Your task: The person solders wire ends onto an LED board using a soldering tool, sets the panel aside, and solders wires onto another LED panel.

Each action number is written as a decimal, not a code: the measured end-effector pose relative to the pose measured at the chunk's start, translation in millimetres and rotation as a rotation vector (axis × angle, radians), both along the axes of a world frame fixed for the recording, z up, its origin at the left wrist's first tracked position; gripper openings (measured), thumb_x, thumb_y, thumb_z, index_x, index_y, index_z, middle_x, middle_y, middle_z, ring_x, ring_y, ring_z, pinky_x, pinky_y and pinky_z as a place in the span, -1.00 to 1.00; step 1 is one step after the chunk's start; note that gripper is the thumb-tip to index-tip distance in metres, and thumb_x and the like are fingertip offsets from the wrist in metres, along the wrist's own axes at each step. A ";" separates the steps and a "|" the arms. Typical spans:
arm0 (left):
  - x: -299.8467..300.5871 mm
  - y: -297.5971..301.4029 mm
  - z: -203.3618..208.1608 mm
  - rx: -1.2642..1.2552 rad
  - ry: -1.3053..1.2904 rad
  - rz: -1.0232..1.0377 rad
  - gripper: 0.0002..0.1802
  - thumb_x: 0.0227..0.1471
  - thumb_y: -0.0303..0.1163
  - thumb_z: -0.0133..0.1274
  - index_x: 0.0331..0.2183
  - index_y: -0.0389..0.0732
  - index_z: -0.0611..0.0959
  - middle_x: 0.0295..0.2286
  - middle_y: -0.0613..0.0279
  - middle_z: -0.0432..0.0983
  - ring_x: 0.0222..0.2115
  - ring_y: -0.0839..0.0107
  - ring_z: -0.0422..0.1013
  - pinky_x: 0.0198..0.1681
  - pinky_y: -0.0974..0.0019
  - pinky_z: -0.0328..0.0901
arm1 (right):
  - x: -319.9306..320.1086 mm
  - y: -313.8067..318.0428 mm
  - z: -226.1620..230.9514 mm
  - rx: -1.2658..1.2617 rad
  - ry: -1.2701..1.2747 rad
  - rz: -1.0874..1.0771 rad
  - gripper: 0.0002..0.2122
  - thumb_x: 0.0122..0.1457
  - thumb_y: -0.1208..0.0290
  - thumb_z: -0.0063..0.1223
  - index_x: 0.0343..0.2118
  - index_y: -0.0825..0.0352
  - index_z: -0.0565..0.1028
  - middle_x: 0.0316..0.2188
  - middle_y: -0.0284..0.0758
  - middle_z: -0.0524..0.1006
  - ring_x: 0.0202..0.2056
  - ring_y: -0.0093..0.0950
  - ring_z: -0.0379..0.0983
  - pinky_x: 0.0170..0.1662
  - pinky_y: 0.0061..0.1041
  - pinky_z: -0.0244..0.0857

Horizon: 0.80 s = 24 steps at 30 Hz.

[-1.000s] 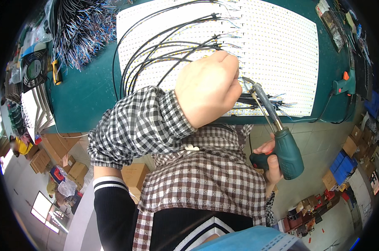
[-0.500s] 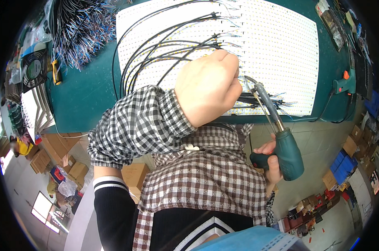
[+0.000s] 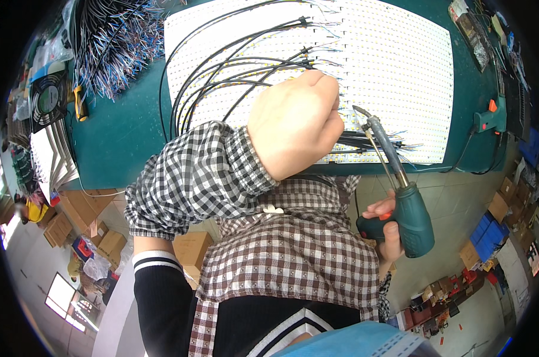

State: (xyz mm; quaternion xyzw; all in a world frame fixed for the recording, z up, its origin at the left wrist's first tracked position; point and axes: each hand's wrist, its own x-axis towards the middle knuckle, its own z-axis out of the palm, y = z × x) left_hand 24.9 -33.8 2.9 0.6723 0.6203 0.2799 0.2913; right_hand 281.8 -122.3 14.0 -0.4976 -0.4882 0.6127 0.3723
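My left hand (image 3: 299, 125) is closed above a white LED board (image 3: 394, 71) dotted with rows of small yellowish chips. Its fingertips point down and away from view, so whatever they pinch is hidden. Black cables (image 3: 228, 61) with thin bared wire ends run across the board's left half toward its middle seam. In my right hand (image 3: 389, 229) is a green soldering gun (image 3: 414, 220), gripped by its handle near the table's front edge. The gun's dark tip (image 3: 360, 110) hovers just right of my left hand, apart from it. More cable ends (image 3: 370, 141) lie beneath the gun's barrel.
A large bundle of cables (image 3: 112, 44) with stripped ends lies at the left of the green table (image 3: 123, 134). Beside it are a yellow-handled tool (image 3: 79, 104) and a black fan (image 3: 48, 100). Another green soldering gun (image 3: 490, 120) rests at the right edge.
The soldering gun's tip has drawn back slightly, up and to the right, away from my left fingers. My left hand has hardly moved.
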 end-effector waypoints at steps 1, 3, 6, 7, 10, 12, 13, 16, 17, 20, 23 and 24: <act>-0.1 0.1 0.1 -0.007 0.000 0.001 -0.90 -0.14 -0.48 0.10 -0.51 -0.26 0.51 -0.56 0.10 0.44 -0.55 0.15 0.43 -0.48 0.21 0.33 | 0.2 0.5 0.2 -0.001 0.000 0.000 -0.40 0.20 0.20 -0.02 0.05 0.73 0.18 -0.30 -0.16 0.46 -0.28 -0.36 0.47 -0.24 -0.40 0.47; -0.4 0.5 1.4 -0.017 0.007 -0.006 -0.90 -0.13 -0.48 0.10 -0.51 -0.26 0.50 -0.55 0.09 0.44 -0.53 0.14 0.43 -0.47 0.21 0.34 | 0.8 1.9 0.9 0.017 -0.013 0.008 -0.40 0.21 0.20 -0.03 0.05 0.73 0.18 -0.29 -0.13 0.48 -0.31 -0.33 0.49 -0.24 -0.41 0.47; -2.2 -1.6 1.5 -0.011 -0.010 -0.030 -0.89 -0.11 -0.51 0.11 -0.47 -0.26 0.50 -0.51 0.07 0.43 -0.49 0.14 0.43 -0.43 0.22 0.34 | 3.4 3.6 -1.8 0.074 -0.022 0.009 -0.41 0.22 0.20 -0.05 0.04 0.73 0.19 -0.28 -0.11 0.48 -0.36 -0.31 0.50 -0.24 -0.43 0.46; -3.6 -3.1 1.6 0.005 -0.034 -0.046 -0.88 -0.10 -0.53 0.12 -0.44 -0.27 0.50 -0.49 0.07 0.42 -0.47 0.13 0.43 -0.41 0.23 0.34 | 2.5 3.5 -1.0 0.076 -0.019 0.007 -0.41 0.22 0.20 -0.05 0.04 0.73 0.19 -0.28 -0.11 0.48 -0.36 -0.31 0.50 -0.24 -0.43 0.46; -13.6 -16.6 13.8 0.028 -0.013 -0.060 -0.83 -0.09 -0.57 0.13 -0.36 -0.26 0.52 -0.44 0.07 0.40 -0.43 0.13 0.42 -0.39 0.24 0.34 | 1.3 3.5 3.4 0.012 -0.002 -0.177 -0.49 0.13 0.13 0.09 -0.13 0.60 0.38 -0.32 -0.11 0.51 -0.34 -0.32 0.53 -0.11 -0.34 0.40; -31.3 -12.9 18.3 0.045 0.073 -0.112 -0.82 -0.08 -0.58 0.13 -0.34 -0.25 0.53 -0.43 0.09 0.40 -0.43 0.13 0.42 -0.39 0.26 0.34 | 10.2 4.4 2.6 0.025 -0.045 -0.183 -0.46 0.15 0.11 0.04 -0.10 0.62 0.37 -0.32 -0.11 0.52 -0.34 -0.31 0.53 -0.10 -0.30 0.39; -41.8 -10.1 22.1 0.058 0.161 -0.149 -0.81 -0.08 -0.59 0.13 -0.33 -0.24 0.54 -0.43 0.11 0.40 -0.43 0.14 0.42 -0.39 0.27 0.34 | 12.6 5.9 1.5 0.025 -0.043 -0.181 -0.46 0.15 0.11 0.04 -0.10 0.62 0.37 -0.32 -0.11 0.52 -0.34 -0.31 0.53 -0.10 -0.30 0.39; -72.9 2.8 20.0 0.032 0.224 -0.126 -0.82 -0.09 -0.50 0.12 -0.34 -0.23 0.52 -0.38 0.06 0.41 -0.37 0.03 0.41 -0.33 0.13 0.33 | 18.5 8.9 -4.9 0.087 -0.035 -0.219 -0.41 0.16 0.11 0.01 -0.02 0.65 0.32 -0.30 -0.12 0.51 -0.34 -0.30 0.53 -0.10 -0.29 0.38; -78.2 7.4 22.8 0.073 0.281 -0.119 -0.80 -0.10 -0.50 0.14 -0.34 -0.24 0.52 -0.37 0.06 0.42 -0.36 0.03 0.41 -0.32 0.14 0.33 | 19.3 10.1 -6.0 0.096 0.004 -0.243 -0.40 0.16 0.12 0.01 0.02 0.66 0.29 -0.30 -0.11 0.51 -0.34 -0.30 0.53 -0.11 -0.30 0.39; -54.5 -5.0 45.5 0.167 0.318 -0.065 -0.76 -0.14 -0.54 0.20 -0.32 -0.25 0.57 -0.36 0.13 0.44 -0.35 0.19 0.44 -0.28 0.28 0.35 | 17.6 10.7 -8.3 0.104 0.047 -0.284 -0.38 0.15 0.14 0.01 0.05 0.68 0.25 -0.29 -0.11 0.50 -0.34 -0.28 0.53 -0.16 -0.32 0.42; -12.8 -1.7 32.5 0.093 0.128 -0.303 -0.78 -0.14 -0.47 0.20 -0.36 -0.22 0.54 -0.42 0.14 0.41 -0.40 0.12 0.40 -0.34 0.20 0.32 | 21.5 13.2 -10.1 0.121 0.060 -0.289 -0.37 0.15 0.15 0.01 0.06 0.68 0.24 -0.28 -0.10 0.49 -0.33 -0.26 0.53 -0.24 -0.36 0.47; -4.3 1.2 21.3 0.098 0.143 -0.326 -0.80 -0.13 -0.44 0.19 -0.38 -0.21 0.52 -0.44 0.15 0.39 -0.42 0.12 0.38 -0.36 0.19 0.30 | 22.0 14.2 -10.7 0.131 0.075 -0.284 -0.37 0.16 0.15 0.01 0.06 0.68 0.24 -0.27 -0.10 0.48 -0.33 -0.25 0.52 -0.29 -0.38 0.49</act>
